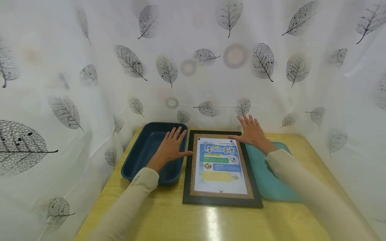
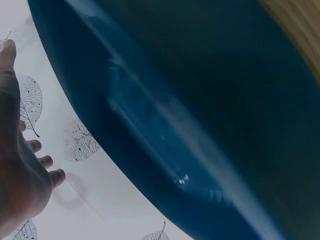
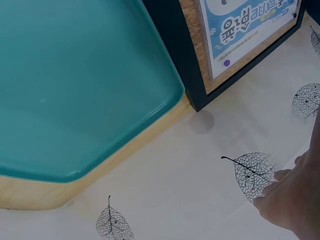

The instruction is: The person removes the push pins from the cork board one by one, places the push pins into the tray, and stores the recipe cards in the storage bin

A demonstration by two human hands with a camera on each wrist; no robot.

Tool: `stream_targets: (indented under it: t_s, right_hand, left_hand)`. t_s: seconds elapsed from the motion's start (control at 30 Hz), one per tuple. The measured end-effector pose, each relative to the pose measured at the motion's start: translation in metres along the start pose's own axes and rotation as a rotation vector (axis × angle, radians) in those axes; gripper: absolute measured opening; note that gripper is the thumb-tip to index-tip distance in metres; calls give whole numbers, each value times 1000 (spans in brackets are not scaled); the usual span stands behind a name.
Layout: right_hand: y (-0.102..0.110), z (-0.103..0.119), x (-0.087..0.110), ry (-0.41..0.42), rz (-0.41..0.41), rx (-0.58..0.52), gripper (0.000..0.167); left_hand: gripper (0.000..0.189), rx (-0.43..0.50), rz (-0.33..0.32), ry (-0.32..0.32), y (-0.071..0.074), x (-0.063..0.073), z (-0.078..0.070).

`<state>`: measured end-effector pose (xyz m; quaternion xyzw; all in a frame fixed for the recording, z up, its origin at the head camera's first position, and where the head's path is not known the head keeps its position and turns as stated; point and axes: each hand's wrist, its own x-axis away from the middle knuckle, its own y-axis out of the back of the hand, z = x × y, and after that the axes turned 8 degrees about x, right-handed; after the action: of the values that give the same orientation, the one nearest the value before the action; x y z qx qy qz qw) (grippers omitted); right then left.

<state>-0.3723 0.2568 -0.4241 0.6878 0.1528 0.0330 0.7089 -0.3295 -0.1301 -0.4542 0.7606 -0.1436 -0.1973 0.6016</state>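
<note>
My left hand [image 1: 169,147] has its fingers spread and hovers over the right side of a deep dark-blue rectangular tub [image 1: 141,152]. No contents show in the part of the tub I can see. With fingers straight and thumb out, my right hand [image 1: 252,133] is above the top right corner of a dark-framed cork board [image 1: 186,187]. Neither hand holds anything. Pinned to the cork is a printed sheet [image 1: 221,185] with Chinese lettering and green, blue and yellow blocks. A purple pin [image 3: 227,63] shows at one corner of the sheet.
To the board's right lies a flat teal tray [image 1: 266,180], partly hidden by my right sleeve. Everything stands on a yellowish wood-grain table [image 1: 169,217]. White leaf-print curtains [image 1: 199,80] close off the back and both sides.
</note>
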Motion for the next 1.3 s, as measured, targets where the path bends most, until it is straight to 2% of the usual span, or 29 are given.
stream_targets:
  t_s: [0.4,0.7,0.93,1.07,1.3]
  right_hand:
    - [-1,13,-11,20,-1,2,116]
    - [-8,19,-16,36,11,18,114]
    - [-14,22,-17,54,1,20,113]
    - [-16,25,-18,60,-1,-11,113]
    - [-22,28,-19,63,25,-57,110]
  left_hand:
    - [107,-25,42,-10,-16,-9,-32]
    - [110,23,61,-16,-33,-9,-49]
    - [111,-4,99,-9,-46,-11,-60]
    - [105,-18,114,-8,-50,-12,-67]
    - [96,-42,83,36,-56,-11,-80]
